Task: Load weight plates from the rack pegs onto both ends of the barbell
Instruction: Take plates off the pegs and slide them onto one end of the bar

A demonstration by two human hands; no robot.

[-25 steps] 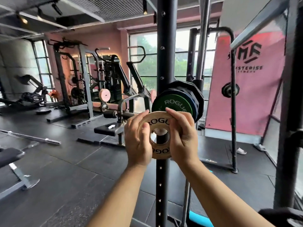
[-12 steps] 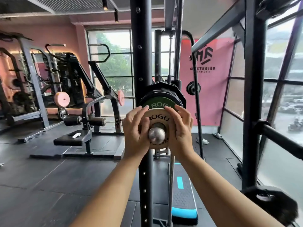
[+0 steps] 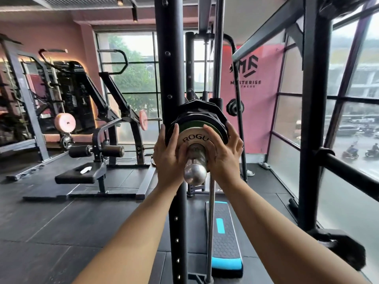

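item: white plate (image 3: 195, 138), small, marked "rogu…" in black, seated on the steel sleeve (image 3: 195, 163) of the barbell, hard against a green plate (image 3: 190, 126) behind it. farther along the sleeve, a stack of black plates (image 3: 200, 110). the sleeve's rounded end points toward the viewer, bare from the white plate outward.

left hand (image 3: 167, 155): flat against the left side of the white plate, fingers fairly close together and pointing up, tips reaching the rim of the green plate, thumb by the sleeve.

right hand (image 3: 224, 153): pressed on the right side of the white plate, fingers spread wide, curling over the edge of the green plate.

surroundings: black upright (image 3: 171, 78) with a row of holes, just left of and behind the plates. step platform (image 3: 224, 240), black with blue trim, on the floor near right. padded bench machine (image 3: 92, 160) at far left. pink banner (image 3: 252, 89) with a logo at far right, windows beyond.
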